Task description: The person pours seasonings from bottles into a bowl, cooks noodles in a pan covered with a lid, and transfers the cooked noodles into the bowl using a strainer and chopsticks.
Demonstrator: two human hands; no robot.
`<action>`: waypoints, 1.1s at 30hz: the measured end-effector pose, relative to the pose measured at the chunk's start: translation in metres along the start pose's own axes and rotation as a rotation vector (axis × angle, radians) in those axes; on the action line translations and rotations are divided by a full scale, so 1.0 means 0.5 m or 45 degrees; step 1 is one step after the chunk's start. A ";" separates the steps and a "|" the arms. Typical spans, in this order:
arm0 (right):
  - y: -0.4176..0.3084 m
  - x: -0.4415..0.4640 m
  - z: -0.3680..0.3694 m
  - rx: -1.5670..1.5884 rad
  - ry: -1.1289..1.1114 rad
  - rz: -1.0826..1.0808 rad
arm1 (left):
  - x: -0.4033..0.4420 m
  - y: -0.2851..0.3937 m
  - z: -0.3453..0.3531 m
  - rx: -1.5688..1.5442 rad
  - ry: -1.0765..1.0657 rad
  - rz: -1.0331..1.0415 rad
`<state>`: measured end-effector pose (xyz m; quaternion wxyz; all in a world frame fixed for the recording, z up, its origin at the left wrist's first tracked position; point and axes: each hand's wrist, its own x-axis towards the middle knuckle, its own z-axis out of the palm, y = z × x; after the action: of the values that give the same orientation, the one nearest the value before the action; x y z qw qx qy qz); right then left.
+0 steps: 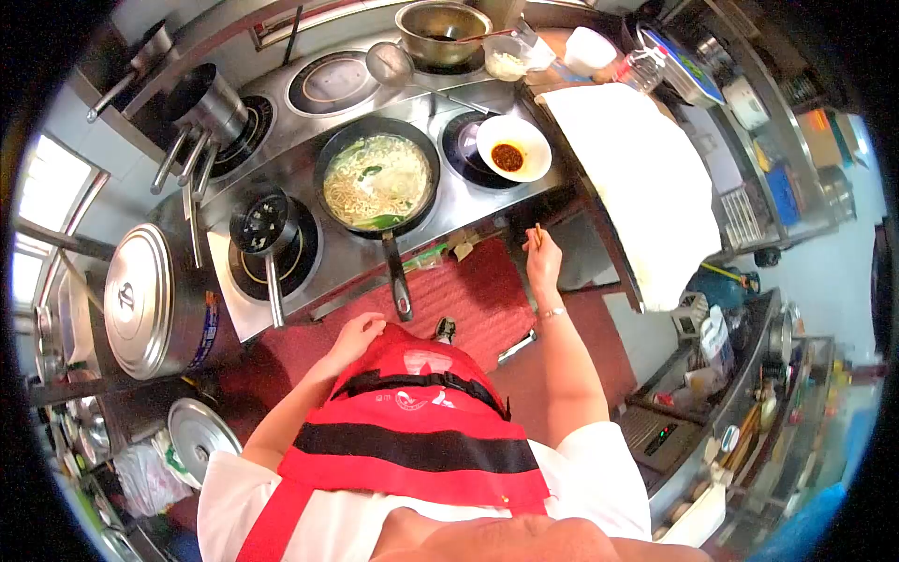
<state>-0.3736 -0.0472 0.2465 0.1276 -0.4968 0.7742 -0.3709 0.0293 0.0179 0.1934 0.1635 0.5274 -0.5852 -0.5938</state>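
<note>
A: Where are the noodles (365,199) sitting?
B: In the pan (434,169) on the stove (457,212). Right hand (541,259)'s gripping a thin stick (538,234); left hand (359,338)'s hovering by the apron (375,405), fingers bunching narrow.

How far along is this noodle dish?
Looks done: noodles and greens sit together in the pan, and dark sauce is in the white bowl. In hand: the right hand grips what look like chopsticks, away from the pan. Probably remaining: serving, since the bowl shows no noodles.
</note>
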 end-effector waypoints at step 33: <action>0.250 0.424 0.302 0.391 -0.012 0.672 | 0.111 0.054 0.082 -0.474 0.359 -0.409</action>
<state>-0.4728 -0.2689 0.0903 0.2967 -0.2552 0.8108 -0.4352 -0.0372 -0.0128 0.1826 0.2411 0.6516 -0.3465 -0.6303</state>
